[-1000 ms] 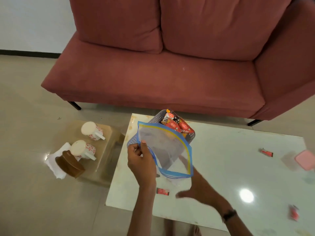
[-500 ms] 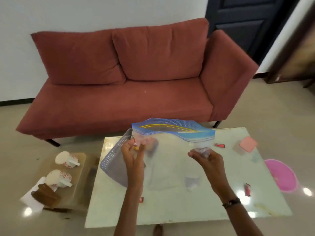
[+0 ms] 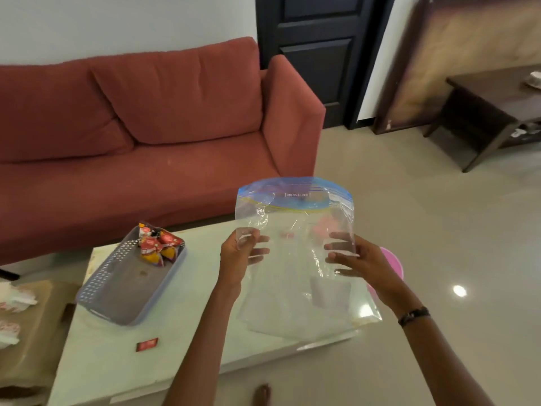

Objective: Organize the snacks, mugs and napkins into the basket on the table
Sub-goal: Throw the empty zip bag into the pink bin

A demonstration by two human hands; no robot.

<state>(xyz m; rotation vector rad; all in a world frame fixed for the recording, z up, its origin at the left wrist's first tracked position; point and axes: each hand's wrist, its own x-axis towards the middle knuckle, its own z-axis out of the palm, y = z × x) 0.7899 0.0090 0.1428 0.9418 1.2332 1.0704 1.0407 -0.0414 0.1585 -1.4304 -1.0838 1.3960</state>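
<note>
Near the table's (image 3: 187, 341) front edge lies a small red packet (image 3: 147, 344), with bare tabletop around it. Above the table, the left hand (image 3: 238, 259) and right hand (image 3: 355, 259) each pinch a side of a clear zip bag (image 3: 295, 253), held upright, seal on top. Left, the basket (image 3: 117, 291) holds snacks (image 3: 156, 246) at its far end. Something pink shows through the bag, perhaps a lid. Beyond, the sofa (image 3: 152, 136).

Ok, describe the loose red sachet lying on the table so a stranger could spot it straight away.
Start at the pale table in front of the red sofa, then find the grey basket at its left end. Just in front of the basket's near corner, towards the table's near edge, lies the small red sachet. It lies flat and alone on the tabletop, whereas the other red snack packets are piled inside the basket.
</note>
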